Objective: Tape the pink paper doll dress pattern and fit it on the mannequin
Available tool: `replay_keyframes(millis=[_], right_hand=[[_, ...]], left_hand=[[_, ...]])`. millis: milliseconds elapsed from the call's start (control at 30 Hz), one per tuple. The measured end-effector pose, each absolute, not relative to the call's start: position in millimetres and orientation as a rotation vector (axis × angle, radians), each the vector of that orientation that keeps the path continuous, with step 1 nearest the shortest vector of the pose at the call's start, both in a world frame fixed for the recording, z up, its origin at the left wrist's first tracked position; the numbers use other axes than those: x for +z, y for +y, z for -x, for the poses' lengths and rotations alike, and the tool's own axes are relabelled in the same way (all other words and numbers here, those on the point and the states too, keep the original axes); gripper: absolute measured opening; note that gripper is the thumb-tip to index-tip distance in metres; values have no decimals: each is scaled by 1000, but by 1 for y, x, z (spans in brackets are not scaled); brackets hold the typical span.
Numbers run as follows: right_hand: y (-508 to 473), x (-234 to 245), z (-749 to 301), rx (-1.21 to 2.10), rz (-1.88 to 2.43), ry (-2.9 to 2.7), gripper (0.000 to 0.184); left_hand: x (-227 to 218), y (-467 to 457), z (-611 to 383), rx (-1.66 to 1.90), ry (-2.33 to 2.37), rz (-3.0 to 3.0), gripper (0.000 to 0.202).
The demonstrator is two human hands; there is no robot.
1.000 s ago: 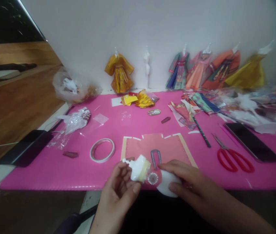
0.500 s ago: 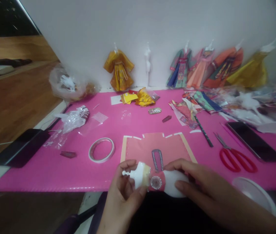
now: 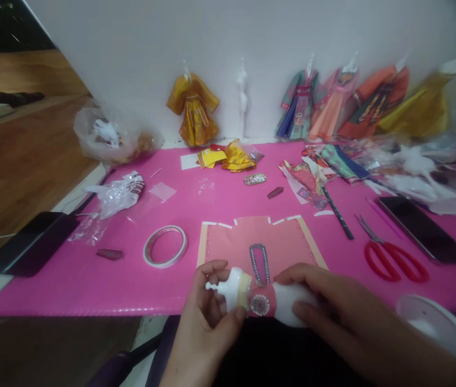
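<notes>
Between my two hands, at the table's front edge, lies a white doll body (image 3: pixel 288 305) on its side, its neck peg pointing left. A pink band (image 3: pixel 268 301) with a round, pearl-edged ornament wraps its waist, and a cream strip (image 3: pixel 243 290) crosses the chest. My left hand (image 3: pixel 211 317) grips the upper body, thumb on the cream strip. My right hand (image 3: pixel 316 301) holds the lower body, fingers above and thumb below. Just behind the doll, a grey beaded loop strip (image 3: pixel 260 263) lies over a salmon-coloured fabric piece (image 3: pixel 223 244) with white tape bits along its top edge.
On the pink table (image 3: pixel 131 290) are a tape roll (image 3: pixel 146 248), red-handled scissors (image 3: pixel 397 260), a phone (image 3: pixel 425 228), a pencil (image 3: pixel 338 215) and a black device (image 3: pixel 22 242). Dressed doll forms, including a yellow-robed one (image 3: pixel 193 110), lean on the wall. Plastic-wrapped pieces (image 3: pixel 417 172) crowd the right.
The view has shifted slightly, so the table things appear a little displaced. Both hands keep their hold on the doll body, which sits slightly further right in view.
</notes>
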State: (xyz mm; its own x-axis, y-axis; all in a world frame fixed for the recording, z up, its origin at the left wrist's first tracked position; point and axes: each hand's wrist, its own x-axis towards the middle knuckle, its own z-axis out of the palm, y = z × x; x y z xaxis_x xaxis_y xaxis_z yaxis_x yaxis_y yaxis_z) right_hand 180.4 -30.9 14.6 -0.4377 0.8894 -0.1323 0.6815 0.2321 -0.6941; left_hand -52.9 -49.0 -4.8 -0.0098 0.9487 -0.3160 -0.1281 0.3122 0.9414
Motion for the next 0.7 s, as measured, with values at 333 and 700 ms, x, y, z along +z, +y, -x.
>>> replay_keyframes(millis=[333,700], right_hand=[[-30,15,-181,1010,1469,-2226,28],[-31,22,-179,1077,1505,-2248,29]], left_hand=[[-10,-51,51,1033,1222,-890,51],[-3,-52,41,1055,1293,-837,58]])
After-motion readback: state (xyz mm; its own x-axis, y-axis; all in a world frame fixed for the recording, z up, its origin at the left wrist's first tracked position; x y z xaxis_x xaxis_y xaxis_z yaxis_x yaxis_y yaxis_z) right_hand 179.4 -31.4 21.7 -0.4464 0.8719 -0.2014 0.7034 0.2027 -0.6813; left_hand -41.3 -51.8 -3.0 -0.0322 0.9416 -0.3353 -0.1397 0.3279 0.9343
